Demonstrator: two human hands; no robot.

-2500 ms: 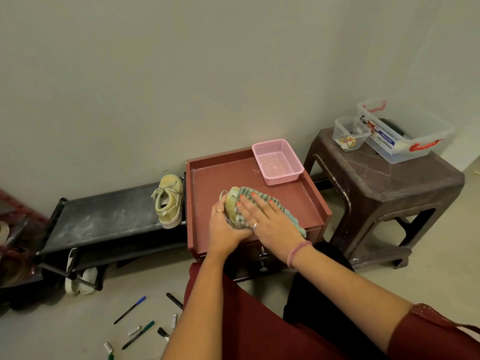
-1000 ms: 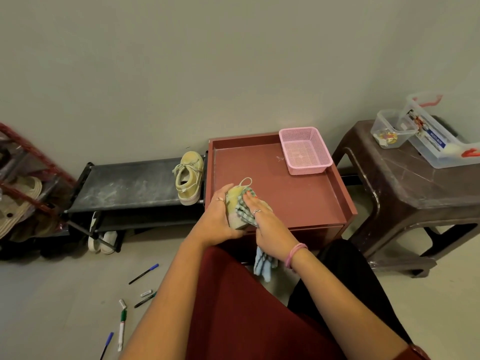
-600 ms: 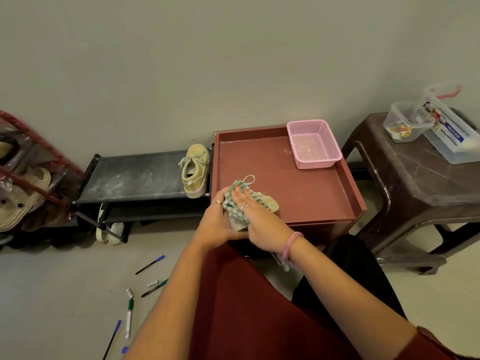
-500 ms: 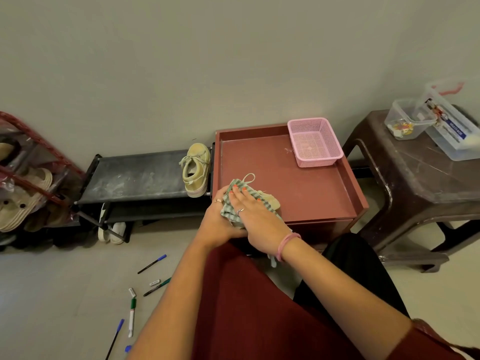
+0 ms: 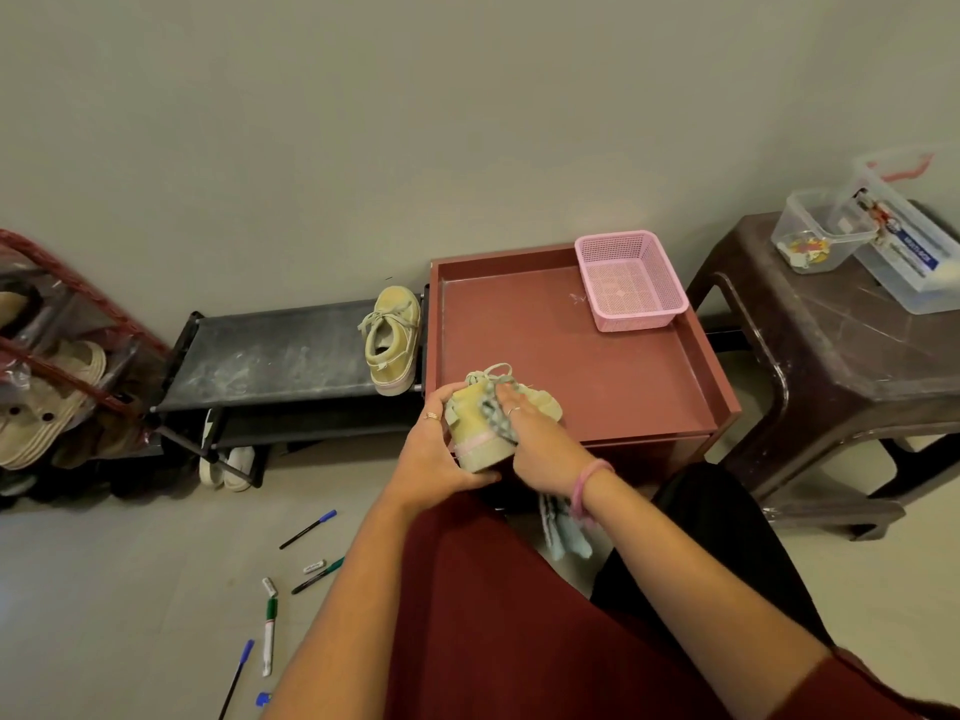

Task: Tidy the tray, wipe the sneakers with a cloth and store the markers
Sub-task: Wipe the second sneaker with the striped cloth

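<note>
My left hand grips the heel end of a yellow sneaker at the front left corner of the red tray. My right hand presses a checked blue-green cloth against the sneaker's side; the cloth's loose end hangs below my wrist. The second yellow sneaker stands on the black shoe rack. Several markers and pens lie scattered on the floor at lower left.
A pink mesh basket sits in the tray's back right corner. A brown plastic stool to the right carries two clear containers. White shoes lie under the rack. Sandals fill a red rack at far left.
The sneaker has been turned in my left hand so its heel and pink-edged sole face me. My right hand has slid the cloth along its side, and the cloth's end now hangs lower.
</note>
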